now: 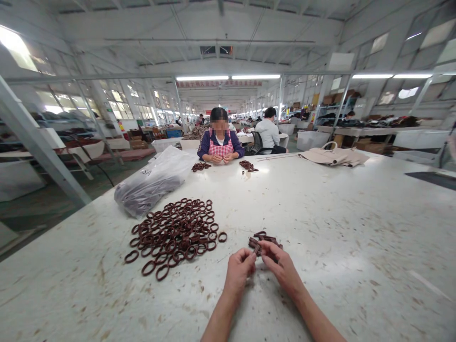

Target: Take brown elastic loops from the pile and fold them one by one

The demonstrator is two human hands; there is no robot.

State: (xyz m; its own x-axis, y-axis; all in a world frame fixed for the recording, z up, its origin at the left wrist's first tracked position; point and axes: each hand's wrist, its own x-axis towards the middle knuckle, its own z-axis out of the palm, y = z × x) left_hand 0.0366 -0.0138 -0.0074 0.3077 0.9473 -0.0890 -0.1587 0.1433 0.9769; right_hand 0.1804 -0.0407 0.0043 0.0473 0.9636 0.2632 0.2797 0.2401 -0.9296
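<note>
Near the front of the table, my left hand (239, 270) is closed, its thumb and forefinger pinched at the near end of a small dark brown loop (257, 250). My right hand (281, 267) meets it from the other side, thumb and forefinger closed at the same loop, which looks flattened. Just beyond my fingertips lies a small pile of brown loops (262, 234), partly hidden by my right hand. Left of my hands spreads a large heap of brown ring-shaped loops (181, 230), most of them open and round.
A filled plastic bag (149, 183) lies behind the heap. Across the white table (338, 228) sits a person in a checked apron (225, 146), hands together between two small brown piles. Beige bag pieces (331, 156) lie at the far right edge.
</note>
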